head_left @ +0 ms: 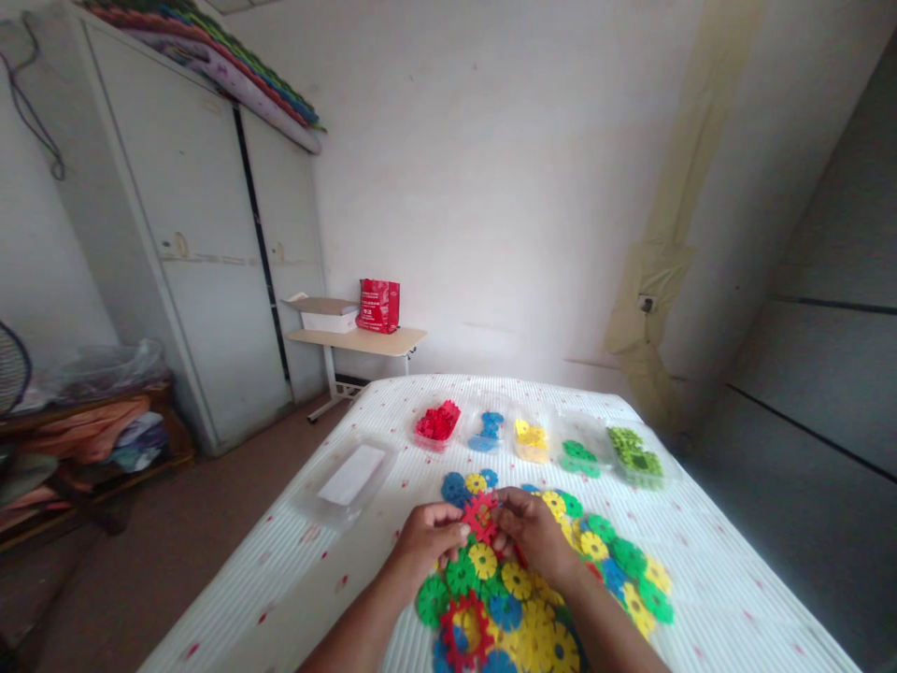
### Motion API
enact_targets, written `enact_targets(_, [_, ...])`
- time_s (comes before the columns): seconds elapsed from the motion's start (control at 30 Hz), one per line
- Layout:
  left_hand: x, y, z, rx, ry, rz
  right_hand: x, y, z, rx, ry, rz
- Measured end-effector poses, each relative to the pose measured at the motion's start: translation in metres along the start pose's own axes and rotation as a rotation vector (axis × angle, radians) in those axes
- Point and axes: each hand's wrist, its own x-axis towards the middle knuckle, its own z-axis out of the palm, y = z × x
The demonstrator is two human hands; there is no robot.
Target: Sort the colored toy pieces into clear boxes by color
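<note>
My left hand [427, 540] and my right hand [533, 533] meet over a heap of flat plastic snowflake discs [561, 598] in red, blue, yellow and green. Both hands pinch one red disc [480, 516] between their fingertips, held just above the heap. A larger red ring disc [465, 632] lies near my left forearm. The heap rests on a white ribbed cover with small red marks [294, 579].
Clear tubs stand in a row beyond the heap: red pieces [437, 424], blue [489, 428], yellow [532, 439], dark green [578, 456], light green [634, 454]. A clear lid or tray [350, 477] lies at the left. A small table with a red bag [378, 306] and a wardrobe [182, 234] stand behind.
</note>
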Motion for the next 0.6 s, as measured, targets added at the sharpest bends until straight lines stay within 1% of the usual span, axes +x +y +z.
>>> enact_targets(0.07, [-0.002, 0.005, -0.001, -0.026, -0.046, -0.003, 0.000, -0.002, 0.002, 0.030, -0.012, -0.011])
enact_targets(0.13, [-0.002, 0.012, -0.004, -0.011, -0.040, 0.046, 0.000, -0.004, 0.003, 0.047, -0.017, -0.025])
enact_targets(0.17, [0.001, 0.017, -0.007, 0.052, 0.003, 0.090, -0.001, -0.006, 0.002, 0.044, -0.007, -0.041])
enact_targets(0.2, [0.005, 0.022, -0.012, 0.146, 0.073, 0.141, -0.002, -0.007, 0.000, 0.032, 0.010, -0.061])
enact_targets(0.23, [0.011, 0.027, -0.017, 0.264, 0.160, 0.198, -0.004, -0.008, -0.002, 0.013, 0.028, -0.080])
enact_targets(0.27, [0.018, 0.034, -0.024, 0.425, 0.282, 0.262, -0.006, -0.009, -0.006, -0.011, 0.040, -0.092])
enact_targets(0.3, [0.027, 0.040, -0.031, 0.493, 0.362, 0.292, -0.009, -0.009, -0.010, -0.039, 0.044, -0.096])
enact_targets(0.37, [0.048, 0.053, -0.044, 0.565, 0.458, 0.325, -0.016, -0.009, -0.021, -0.104, 0.054, -0.103])
enact_targets(0.43, [0.070, 0.065, -0.055, 0.657, 0.520, 0.355, -0.024, -0.009, -0.033, -0.165, 0.098, -0.129])
enact_targets(0.5, [0.089, 0.074, -0.061, 0.752, 0.555, 0.366, -0.032, -0.010, -0.043, -0.201, 0.170, -0.151])
enact_targets(0.6, [0.105, 0.075, -0.059, 0.868, 0.531, 0.368, -0.041, -0.014, -0.052, -0.226, 0.259, -0.132])
